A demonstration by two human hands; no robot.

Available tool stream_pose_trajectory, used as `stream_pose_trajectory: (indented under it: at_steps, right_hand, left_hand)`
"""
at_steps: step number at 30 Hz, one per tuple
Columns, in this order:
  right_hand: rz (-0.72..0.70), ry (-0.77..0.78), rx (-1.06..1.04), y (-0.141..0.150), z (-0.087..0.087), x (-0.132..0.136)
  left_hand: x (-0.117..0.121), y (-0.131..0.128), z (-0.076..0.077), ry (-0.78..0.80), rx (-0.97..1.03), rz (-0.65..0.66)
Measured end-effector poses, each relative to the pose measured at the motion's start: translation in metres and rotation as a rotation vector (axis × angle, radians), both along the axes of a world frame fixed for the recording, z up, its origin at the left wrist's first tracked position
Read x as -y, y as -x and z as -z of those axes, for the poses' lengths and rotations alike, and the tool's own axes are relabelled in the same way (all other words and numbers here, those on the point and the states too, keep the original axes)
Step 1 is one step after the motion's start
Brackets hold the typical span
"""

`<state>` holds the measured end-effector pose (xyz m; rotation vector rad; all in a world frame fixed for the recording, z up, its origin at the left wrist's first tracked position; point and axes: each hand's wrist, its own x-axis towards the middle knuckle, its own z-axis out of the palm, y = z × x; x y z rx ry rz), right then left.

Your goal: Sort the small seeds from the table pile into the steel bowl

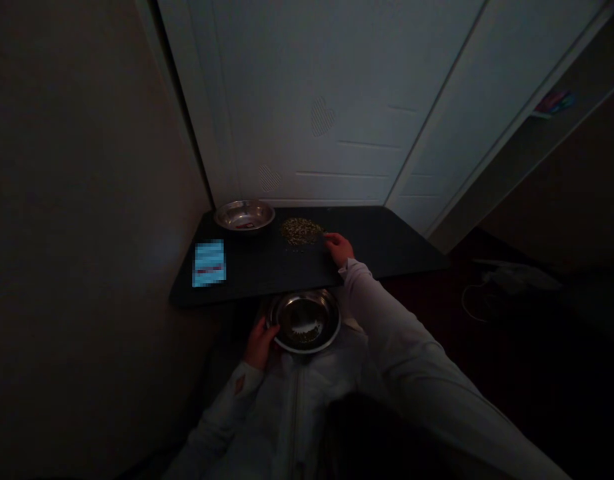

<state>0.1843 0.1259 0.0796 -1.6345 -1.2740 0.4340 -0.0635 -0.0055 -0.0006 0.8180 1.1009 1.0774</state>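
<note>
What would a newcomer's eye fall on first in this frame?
The pale blue, blurred card stands out first, lying at the left of the dark tabletop as the brightest thing in a dim scene. Next comes the heap of small greenish grains near the table's far edge, with the right hand just beside it. Below the table's near edge, the left hand grips the rim of a steel bowl.

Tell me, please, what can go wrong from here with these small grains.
The right hand is beside the pile of small grains on the dark table, so a careless sweep might scatter them; a few already lie loose. The bowl in the left hand is below the table edge, so grains might miss it and fall. Dim light could hide dropped grains.
</note>
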Motion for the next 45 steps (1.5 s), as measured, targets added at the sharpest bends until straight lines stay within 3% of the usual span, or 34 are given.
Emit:
stream_pose_trajectory:
  at_steps: [5, 10, 17, 21, 32, 45]
  right_hand:
    - [0.018, -0.005, 0.035, 0.000, 0.000, 0.001]
    - [0.049, 0.020, 0.010, 0.001, -0.001, 0.002]
    - [-0.081, 0.033, -0.114, 0.003, -0.004, 0.016]
    - [-0.070, 0.018, -0.158, 0.002, -0.003, 0.019]
    - [0.005, 0.007, -0.028, 0.023, -0.007, 0.004]
    - [-0.020, -0.009, -0.002, 0.026, -0.009, 0.011]
  left_hand:
    - [-0.001, 0.001, 0.009, -0.081, 0.004, -0.024]
    - [0.001, 0.003, 0.006, -0.088, -0.012, -0.028]
    - [-0.001, 0.005, 0.001, -0.093, 0.001, -0.029]
    - [-0.002, 0.003, 0.004, -0.070, 0.013, -0.032]
    - [0.000, -0.001, 0.006, -0.058, 0.014, -0.039]
    - [0.000, -0.001, 0.000, -0.067, -0.005, -0.033]
